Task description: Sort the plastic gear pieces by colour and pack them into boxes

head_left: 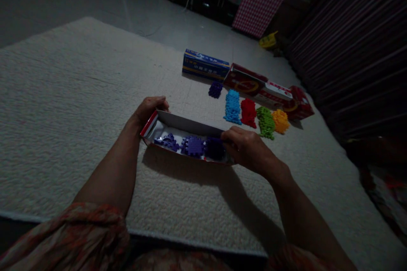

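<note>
A long open cardboard box (192, 123), white inside with a red end, is tilted toward me above the mat. Lying in it are purple interlocking plastic blocks (192, 146), several pieces in a row. My left hand (151, 106) is closed round the box's left end, its fingers partly hidden behind the wall. At the right end my right hand (243, 146) reaches over the rim, with fingertips pinched at a dark purple block (215, 149). The exact grip there is in shadow.
Beyond the box, stacked blocks stand by colour: purple (216, 89), light blue (232, 108), red (248, 113), green (266, 123) and yellow (280, 121). Behind them lie a blue box (205, 66) and red-and-white boxes (246, 82). A pale textured mat (79, 106) covers the floor; a striped curtain (343, 29) hangs right.
</note>
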### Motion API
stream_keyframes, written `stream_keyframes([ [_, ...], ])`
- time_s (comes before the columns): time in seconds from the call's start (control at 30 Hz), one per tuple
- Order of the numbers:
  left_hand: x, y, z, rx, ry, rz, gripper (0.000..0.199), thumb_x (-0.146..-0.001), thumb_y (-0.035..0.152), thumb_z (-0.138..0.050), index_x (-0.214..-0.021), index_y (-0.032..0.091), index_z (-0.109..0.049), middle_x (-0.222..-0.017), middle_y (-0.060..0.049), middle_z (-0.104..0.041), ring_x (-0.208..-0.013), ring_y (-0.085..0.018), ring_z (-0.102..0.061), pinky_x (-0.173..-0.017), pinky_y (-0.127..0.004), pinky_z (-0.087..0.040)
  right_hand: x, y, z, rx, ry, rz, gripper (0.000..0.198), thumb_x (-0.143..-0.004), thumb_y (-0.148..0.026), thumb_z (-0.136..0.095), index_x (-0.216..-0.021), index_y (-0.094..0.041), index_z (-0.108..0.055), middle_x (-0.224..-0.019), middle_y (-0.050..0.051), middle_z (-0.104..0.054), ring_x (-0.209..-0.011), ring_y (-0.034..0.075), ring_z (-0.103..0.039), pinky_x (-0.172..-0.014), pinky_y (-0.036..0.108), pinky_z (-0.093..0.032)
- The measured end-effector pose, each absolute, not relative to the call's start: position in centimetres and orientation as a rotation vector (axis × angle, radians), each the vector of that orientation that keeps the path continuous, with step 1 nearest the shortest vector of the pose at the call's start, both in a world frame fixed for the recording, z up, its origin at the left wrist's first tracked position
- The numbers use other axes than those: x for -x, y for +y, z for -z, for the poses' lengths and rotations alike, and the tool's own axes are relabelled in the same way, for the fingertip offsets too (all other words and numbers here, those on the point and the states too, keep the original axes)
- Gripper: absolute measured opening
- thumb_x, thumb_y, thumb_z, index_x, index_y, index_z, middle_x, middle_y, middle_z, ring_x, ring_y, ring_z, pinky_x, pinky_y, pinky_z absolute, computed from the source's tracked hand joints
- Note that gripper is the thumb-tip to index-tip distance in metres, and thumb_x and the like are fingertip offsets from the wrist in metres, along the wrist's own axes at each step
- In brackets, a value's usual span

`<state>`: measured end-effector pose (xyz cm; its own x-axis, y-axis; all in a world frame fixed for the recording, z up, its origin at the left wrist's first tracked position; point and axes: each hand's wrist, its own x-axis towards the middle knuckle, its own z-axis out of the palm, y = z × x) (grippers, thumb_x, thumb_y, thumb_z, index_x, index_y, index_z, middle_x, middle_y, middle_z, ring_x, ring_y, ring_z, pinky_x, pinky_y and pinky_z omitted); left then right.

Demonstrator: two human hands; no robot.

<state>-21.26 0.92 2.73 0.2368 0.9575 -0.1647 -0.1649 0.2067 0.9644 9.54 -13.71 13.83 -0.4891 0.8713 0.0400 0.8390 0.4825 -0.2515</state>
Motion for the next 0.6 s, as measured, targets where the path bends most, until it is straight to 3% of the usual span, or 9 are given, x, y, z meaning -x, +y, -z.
stream_keyframes([
  [0.6,21.4,0.9,-2.8,-1.030,0.987,-0.993,0.029,-0.078,0.046,-0.068,-0.070,0.017,-0.068,-0.062,-0.005,-0.069,-0.052,-0.017,-0.062,-0.054,-0.029,-0.050,-9.9,-14.9,-14.0,1.392,-2.513,-0.465,0.012,-0.092,-0.012,-0.055,-0.097,-0.017,-0.065,-0.088,0.007,-0.067,-0.070,0.015,-0.060,-0.067,0.028,-0.046],
])
